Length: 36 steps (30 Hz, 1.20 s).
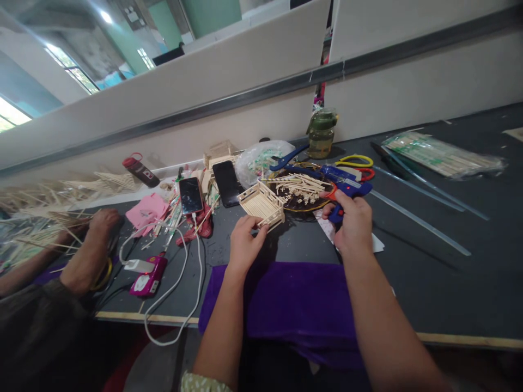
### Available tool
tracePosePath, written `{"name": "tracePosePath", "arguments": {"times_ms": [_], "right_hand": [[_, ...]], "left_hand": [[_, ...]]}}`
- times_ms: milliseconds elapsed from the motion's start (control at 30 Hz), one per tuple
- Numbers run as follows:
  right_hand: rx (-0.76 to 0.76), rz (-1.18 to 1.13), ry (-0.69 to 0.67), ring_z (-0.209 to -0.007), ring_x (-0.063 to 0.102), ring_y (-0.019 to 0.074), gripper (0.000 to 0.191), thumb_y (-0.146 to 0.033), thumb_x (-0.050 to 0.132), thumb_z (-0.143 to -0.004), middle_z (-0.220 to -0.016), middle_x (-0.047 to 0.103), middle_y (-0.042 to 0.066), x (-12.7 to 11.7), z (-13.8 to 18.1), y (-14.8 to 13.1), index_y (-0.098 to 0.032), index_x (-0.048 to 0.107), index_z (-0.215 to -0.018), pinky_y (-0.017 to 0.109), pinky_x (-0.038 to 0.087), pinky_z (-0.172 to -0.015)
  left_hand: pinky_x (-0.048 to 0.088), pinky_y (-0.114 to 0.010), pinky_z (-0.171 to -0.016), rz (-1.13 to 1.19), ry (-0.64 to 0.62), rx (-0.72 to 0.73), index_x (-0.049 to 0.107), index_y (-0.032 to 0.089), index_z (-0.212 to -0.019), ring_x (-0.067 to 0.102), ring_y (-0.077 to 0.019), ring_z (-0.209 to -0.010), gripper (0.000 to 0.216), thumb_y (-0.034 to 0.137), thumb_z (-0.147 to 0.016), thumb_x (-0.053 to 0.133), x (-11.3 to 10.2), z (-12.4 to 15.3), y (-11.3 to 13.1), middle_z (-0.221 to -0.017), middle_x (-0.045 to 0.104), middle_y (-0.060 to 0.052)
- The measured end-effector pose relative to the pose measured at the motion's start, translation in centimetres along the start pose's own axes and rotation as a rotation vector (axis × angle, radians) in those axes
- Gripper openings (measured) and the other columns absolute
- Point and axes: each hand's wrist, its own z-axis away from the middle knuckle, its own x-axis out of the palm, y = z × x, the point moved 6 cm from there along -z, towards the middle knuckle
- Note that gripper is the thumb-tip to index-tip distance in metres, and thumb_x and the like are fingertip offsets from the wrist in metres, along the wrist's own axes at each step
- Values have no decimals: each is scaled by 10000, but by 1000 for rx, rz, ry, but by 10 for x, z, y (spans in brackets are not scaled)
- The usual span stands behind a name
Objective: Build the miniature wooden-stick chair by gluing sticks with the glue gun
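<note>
My left hand (pixel 245 245) grips the near edge of a small open box made of wooden sticks (pixel 261 202), which it holds above the dark table. My right hand (pixel 354 224) is wrapped round a blue glue gun (pixel 347 188) with an orange front part. A small red light glows on the gun's side. Between the two hands, slightly farther back, a dark round tray (pixel 304 207) carries short stick pieces (pixel 300 184) and tiny cut bits. A purple cloth (pixel 286 305) lies along the table edge beneath my forearms.
Two phones (pixel 190 196) lie left of the box. White cable (pixel 201 272) runs from a pink power adapter (pixel 149 276). Another person's hand (pixel 104 218) is at far left. Behind stand a green-lidded jar (pixel 321 133) and pliers (pixel 290 158); glue sticks (pixel 425 224) lie right.
</note>
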Motion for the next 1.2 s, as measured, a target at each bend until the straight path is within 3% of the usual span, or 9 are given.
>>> {"name": "tracePosePath", "arguments": {"times_ms": [300,533,700,933,1200], "right_hand": [[-112,111,-130,-393,499,69,205,-340,710,-773,-757,728,28,13,10,-16,-154,637,-821,203,391,-363],[-256,309,-275,-467,514,80,227,-375,717,-828,-795,727,19,17,29,-16,-182,641,-922,228,458,-467],[-184,453,-275,-508,536,111,315,-446,769,-773,-747,703,38,4,41,-9,-156,697,-871,257,478,-487],[-78,527,-519,-511,549,122,315,-466,691,-847,-768,722,52,8,60,2,-161,703,-923,270,478,-520],[-45,758,-600,-454,490,123,420,-557,635,-853,-600,658,36,4,72,17,-152,720,-778,259,400,-460]], "left_hand": [[415,-270,-727,28,10,7,640,201,-781,567,-157,-787,107,243,-879,637,0,0,0,-789,630,-12],[417,-260,-713,30,13,-6,640,203,-783,567,-153,-774,94,239,-870,637,2,1,-4,-781,621,-10],[413,-252,-707,51,20,11,635,201,-786,560,-144,-759,87,225,-870,629,3,2,-7,-778,608,-5],[408,-242,-680,62,29,-4,633,201,-795,560,-135,-734,72,229,-861,641,4,4,-10,-771,602,2],[393,-245,-669,48,26,0,641,199,-795,545,-136,-730,81,230,-870,634,4,5,-8,-762,588,0]]}}
